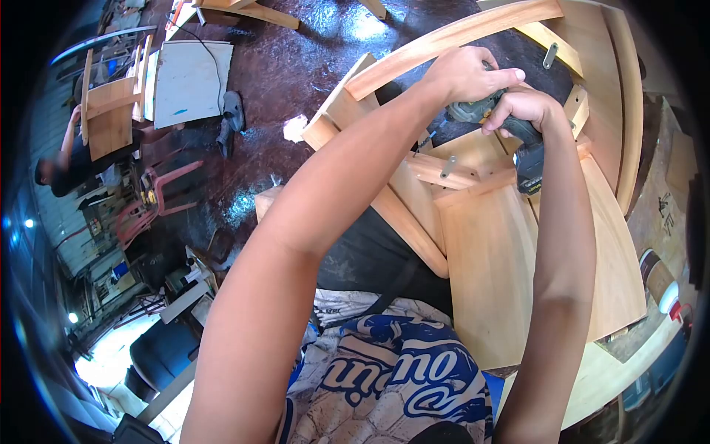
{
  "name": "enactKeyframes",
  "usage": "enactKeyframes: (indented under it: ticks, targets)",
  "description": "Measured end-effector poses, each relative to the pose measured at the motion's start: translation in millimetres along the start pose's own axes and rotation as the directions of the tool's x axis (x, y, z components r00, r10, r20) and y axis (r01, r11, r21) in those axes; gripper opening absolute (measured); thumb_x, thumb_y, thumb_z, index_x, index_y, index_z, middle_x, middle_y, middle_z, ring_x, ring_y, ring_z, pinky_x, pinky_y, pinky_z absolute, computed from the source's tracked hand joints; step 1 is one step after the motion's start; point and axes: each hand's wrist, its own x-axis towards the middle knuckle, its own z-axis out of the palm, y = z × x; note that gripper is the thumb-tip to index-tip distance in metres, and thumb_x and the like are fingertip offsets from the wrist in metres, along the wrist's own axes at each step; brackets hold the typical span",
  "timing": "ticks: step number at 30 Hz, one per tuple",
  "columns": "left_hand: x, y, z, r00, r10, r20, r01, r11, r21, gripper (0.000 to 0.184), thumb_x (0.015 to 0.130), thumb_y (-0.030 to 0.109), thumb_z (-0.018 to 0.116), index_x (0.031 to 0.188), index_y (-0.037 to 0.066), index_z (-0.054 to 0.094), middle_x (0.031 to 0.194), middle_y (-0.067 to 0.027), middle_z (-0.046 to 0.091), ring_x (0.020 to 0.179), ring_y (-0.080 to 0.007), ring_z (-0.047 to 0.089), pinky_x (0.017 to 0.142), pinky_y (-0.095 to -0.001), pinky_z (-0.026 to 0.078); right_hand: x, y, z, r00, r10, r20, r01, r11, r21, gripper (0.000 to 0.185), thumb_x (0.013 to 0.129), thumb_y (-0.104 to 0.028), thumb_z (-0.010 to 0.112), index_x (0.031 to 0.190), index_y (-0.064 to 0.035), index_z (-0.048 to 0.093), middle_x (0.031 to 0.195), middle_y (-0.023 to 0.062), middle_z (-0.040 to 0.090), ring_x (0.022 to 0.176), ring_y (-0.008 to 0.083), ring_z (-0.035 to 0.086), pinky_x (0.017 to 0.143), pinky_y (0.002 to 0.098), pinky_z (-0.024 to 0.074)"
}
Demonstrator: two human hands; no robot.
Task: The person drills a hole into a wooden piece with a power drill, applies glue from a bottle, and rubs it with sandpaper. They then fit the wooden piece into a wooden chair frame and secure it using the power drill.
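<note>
A dark cordless drill (473, 111) is in both my hands above a pale wooden furniture frame (444, 174). My right hand (525, 109) is wrapped round its grip, with the battery pack (530, 172) below. From above, my left hand (467, 74) is closed over the drill body, thumb stretched along it; its fingertips are partly hidden. The drill's nose points down and left, towards the frame's inner corner. A small metal plate (448, 166) sits on an inner rail. Another metal plate (549, 55) lies on the upper rail. A wide wooden panel (488, 281) forms the near side.
A curved wooden rail (458, 44) arches beyond my hands. At right, a bottle with a white and red cap (668, 300) lies on a bench. To the left are a reddish plastic chair (159, 196), sandals (231, 115), a white board (192, 81) and another person holding a wooden piece (111, 111).
</note>
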Motion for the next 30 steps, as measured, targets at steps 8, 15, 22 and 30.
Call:
enactKeyframes:
  ticks: [8, 15, 22, 30]
  targets:
    - [-2.4, 2.7, -2.9, 0.999, -0.013, 0.030, 0.014, 1.000, -0.011, 0.081, 0.076, 0.074, 0.064, 0.115, 0.004, 0.073, 0.115, -0.0208, 0.071, 0.112, -0.0324, 0.066, 0.096, -0.0391, 0.051, 1.8, -0.4, -0.4, 1.000, 0.001, -0.018, -0.002, 0.999, -0.037, 0.022, 0.068, -0.011, 0.077, 0.088, -0.0022, 0.076, 0.083, 0.0066, 0.072, 0.063, 0.0142, 0.062, 0.061, 0.0283, 0.0501]
    - [-0.4, -3.8, 0.9, 1.000, 0.009, -0.016, -0.010, 1.000, -0.025, 0.076, 0.079, 0.075, 0.062, 0.112, 0.008, 0.074, 0.112, -0.0239, 0.071, 0.109, -0.0341, 0.067, 0.095, -0.0423, 0.051, 1.4, -6.9, 0.1, 1.000, -0.001, -0.008, 0.002, 1.000, 0.029, 0.019, 0.067, -0.004, 0.079, 0.086, 0.0003, 0.076, 0.080, 0.0091, 0.073, 0.061, 0.0167, 0.063, 0.056, 0.0300, 0.0498]
    - [2.8, -16.0, 3.6, 0.998, -0.068, -0.001, 0.067, 0.982, -0.177, 0.095, 0.070, 0.071, 0.075, 0.123, -0.007, 0.064, 0.122, -0.0266, 0.066, 0.116, -0.0330, 0.064, 0.100, -0.0392, 0.049, 16.9, -7.9, -8.9, 0.986, 0.131, 0.101, -0.130, 0.991, -0.017, 0.016, 0.072, -0.012, 0.076, 0.086, -0.0035, 0.077, 0.082, 0.0059, 0.073, 0.061, 0.0131, 0.060, 0.059, 0.0276, 0.0496]
    - [19.9, -55.2, 32.1, 0.997, -0.069, -0.034, 0.042, 0.860, -0.508, 0.069, 0.081, 0.052, 0.079, 0.118, -0.004, 0.062, 0.104, -0.0108, 0.069, 0.090, -0.0169, 0.066, 0.083, -0.0326, 0.054, 38.4, -7.1, -19.7, 0.948, 0.227, 0.222, -0.220, 0.974, -0.056, 0.016, 0.079, -0.017, 0.073, 0.091, -0.0068, 0.071, 0.087, 0.0038, 0.073, 0.060, 0.0139, 0.061, 0.059, 0.0317, 0.0505]
